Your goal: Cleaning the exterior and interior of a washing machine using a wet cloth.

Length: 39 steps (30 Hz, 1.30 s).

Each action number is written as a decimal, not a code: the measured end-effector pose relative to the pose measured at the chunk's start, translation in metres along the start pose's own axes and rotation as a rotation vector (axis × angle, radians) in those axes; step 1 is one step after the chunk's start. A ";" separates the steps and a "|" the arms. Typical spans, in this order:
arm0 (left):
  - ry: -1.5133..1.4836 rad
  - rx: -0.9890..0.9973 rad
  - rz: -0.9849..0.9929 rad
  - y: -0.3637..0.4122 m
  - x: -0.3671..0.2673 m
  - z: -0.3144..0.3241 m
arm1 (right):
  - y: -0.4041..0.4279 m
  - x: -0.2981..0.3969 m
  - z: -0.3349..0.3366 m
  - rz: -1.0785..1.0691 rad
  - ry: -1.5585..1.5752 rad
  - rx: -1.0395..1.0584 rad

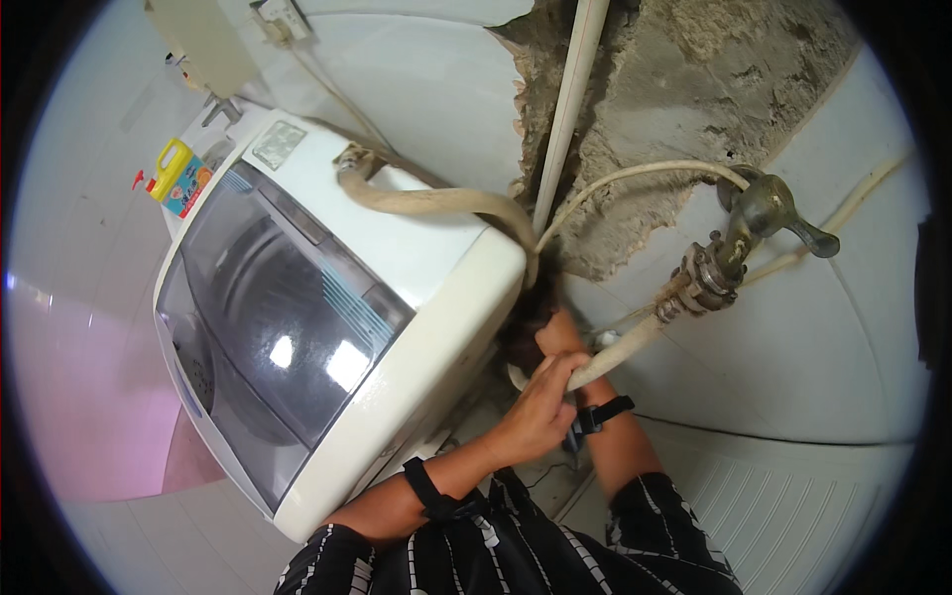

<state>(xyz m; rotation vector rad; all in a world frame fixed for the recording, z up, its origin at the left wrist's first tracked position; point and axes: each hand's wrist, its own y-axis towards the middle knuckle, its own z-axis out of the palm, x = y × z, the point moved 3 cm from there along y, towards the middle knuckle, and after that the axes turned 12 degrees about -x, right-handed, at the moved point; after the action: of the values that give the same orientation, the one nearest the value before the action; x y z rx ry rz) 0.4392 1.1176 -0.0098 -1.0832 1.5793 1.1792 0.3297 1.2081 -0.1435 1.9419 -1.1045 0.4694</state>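
My left hand (537, 416) is closed around a beige water hose (621, 355) that runs down from a metal tap (766, 208). Crossing behind it, my right hand (558, 332) reaches into the dark gap between the wall corner and a top-loading washing machine (439, 286). Its fingers are lost in shadow, so what they touch is hidden. Another thick hose (446, 201) leads from the inlet on the machine's top and drops into the same gap. Black straps circle both forearms.
A white pipe (569, 111) stands against broken plaster (662, 119). A thin cable (632, 172) loops to the tap. A yellow bottle (178, 178) sits beyond the machine, near a wall socket (281, 18). Ribbed white panelling (766, 513) lies at lower right.
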 end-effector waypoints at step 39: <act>-0.311 0.470 -0.502 -0.044 0.033 0.030 | -0.201 0.032 -0.095 0.997 1.374 -0.603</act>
<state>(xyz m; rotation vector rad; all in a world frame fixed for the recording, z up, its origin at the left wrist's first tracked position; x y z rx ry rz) 0.4770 1.1342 -0.0564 -0.8609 1.1645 0.5639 0.5220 1.3215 -0.1639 0.1560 -0.9313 1.4666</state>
